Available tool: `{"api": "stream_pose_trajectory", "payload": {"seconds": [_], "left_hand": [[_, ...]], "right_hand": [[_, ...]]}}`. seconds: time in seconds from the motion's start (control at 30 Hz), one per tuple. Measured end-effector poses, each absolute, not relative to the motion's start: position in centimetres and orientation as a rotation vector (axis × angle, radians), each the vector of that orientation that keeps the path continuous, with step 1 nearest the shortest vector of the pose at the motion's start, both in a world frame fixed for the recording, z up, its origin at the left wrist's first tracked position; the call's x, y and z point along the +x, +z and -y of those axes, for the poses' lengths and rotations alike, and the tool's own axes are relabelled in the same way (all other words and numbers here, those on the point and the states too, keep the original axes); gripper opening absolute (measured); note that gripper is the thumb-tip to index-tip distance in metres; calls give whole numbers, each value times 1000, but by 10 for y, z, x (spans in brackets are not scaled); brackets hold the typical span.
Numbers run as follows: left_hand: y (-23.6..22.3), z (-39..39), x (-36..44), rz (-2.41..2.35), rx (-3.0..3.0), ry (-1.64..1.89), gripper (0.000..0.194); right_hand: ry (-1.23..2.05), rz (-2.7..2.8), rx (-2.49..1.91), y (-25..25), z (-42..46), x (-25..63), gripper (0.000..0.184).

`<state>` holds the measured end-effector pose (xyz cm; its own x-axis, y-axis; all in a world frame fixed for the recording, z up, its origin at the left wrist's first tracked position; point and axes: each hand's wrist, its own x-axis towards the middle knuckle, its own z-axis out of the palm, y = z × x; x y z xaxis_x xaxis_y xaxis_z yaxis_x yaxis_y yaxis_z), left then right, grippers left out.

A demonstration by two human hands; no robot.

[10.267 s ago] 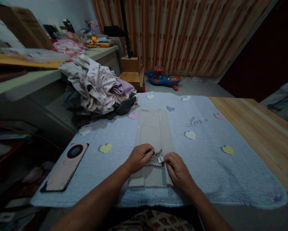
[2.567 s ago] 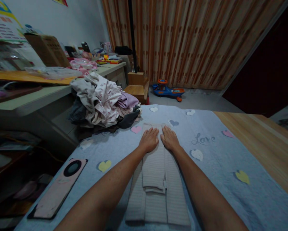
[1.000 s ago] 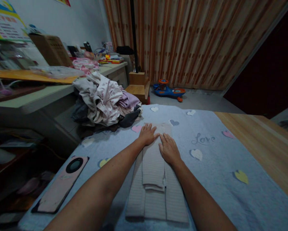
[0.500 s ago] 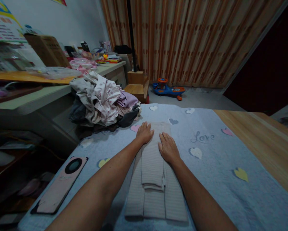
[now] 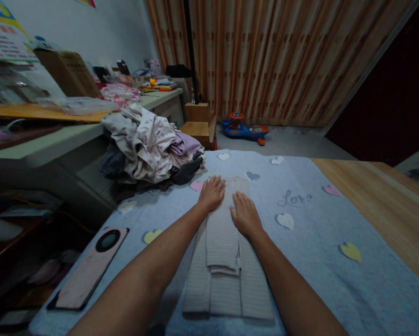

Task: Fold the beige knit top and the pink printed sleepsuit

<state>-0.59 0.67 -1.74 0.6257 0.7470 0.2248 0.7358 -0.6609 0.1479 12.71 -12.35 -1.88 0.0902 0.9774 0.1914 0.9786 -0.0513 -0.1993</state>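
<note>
My two bare hands reach forward over a pale, ribbed garment point(image 5: 222, 238), which lies folded into a long strip in front of me on a light blue blanket point(image 5: 321, 242) printed with hearts and the word "Love". My left hand point(image 5: 211, 193) rests palm down on the garment's far left part, fingers extended and slightly spread. My right hand point(image 5: 246, 214) lies flat on its right side, a little nearer to me, fingers straight and close together. Between my forearms, a narrower folded layer runs down the middle, stopping short of the garment's near edge. To my left, a pink phone point(image 5: 83, 275) with a round black camera lies on the blanket; beyond it is a heap of crumpled clothes point(image 5: 151, 147). On the right, bare wooden tabletop point(image 5: 377, 196) shows past the blanket's edge.
</note>
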Motion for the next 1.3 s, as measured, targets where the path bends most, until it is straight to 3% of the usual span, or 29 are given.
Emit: {"api": "stream_pose_trajectory", "payload": {"seconds": [0.33,0.73,0.93,1.3], "left_hand": [[-20,-10,-7,-1228,2787,325,46],[-25,-4,-11,-992,2903,825,42],[-18,-5,-10,-780,2995,649,22],[3,31,1,-1003,3030,251,24]], "right_hand": [[-18,1937,-2090,-19,124,127,54],[43,1940,-2104,-17,125,127,62],[67,1954,-2112,-13,127,127,66],[83,1971,-2143,-13,126,127,68]]}}
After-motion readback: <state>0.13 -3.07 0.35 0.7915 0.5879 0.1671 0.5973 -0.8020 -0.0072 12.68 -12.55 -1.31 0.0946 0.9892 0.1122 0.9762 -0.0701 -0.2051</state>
